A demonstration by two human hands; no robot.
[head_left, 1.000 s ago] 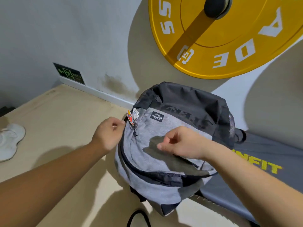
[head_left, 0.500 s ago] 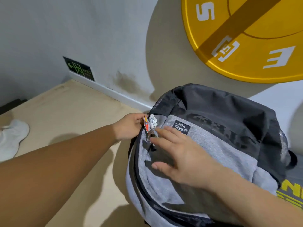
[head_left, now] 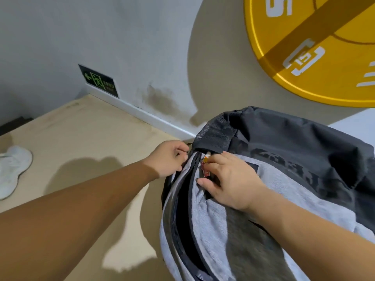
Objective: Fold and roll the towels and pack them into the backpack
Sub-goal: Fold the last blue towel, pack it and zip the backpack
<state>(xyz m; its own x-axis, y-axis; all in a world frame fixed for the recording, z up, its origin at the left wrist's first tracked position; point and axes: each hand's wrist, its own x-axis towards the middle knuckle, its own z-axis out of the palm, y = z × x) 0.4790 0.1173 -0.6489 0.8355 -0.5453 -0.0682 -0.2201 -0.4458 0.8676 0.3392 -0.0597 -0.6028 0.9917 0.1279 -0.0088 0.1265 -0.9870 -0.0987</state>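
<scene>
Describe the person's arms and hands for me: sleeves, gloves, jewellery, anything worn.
Nothing is worn as far as the view reaches. The left hand and the right hand have no gloves, and no rings show on the visible fingers. Neither wrist has a watch or band. Both forearms run bare to the picture's edge, with no sleeve or cuff in sight.

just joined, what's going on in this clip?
A person is working at the zip of a grey and black backpack lying by the wall. The left hand pinches the bag's edge at the top end of the zip. The right hand lies on the grey front panel, fingertips at a colourful charm; whether it grips the charm is unclear. The zip looks parted. No towel is in view. A white shoe sits off to the left.
</scene>
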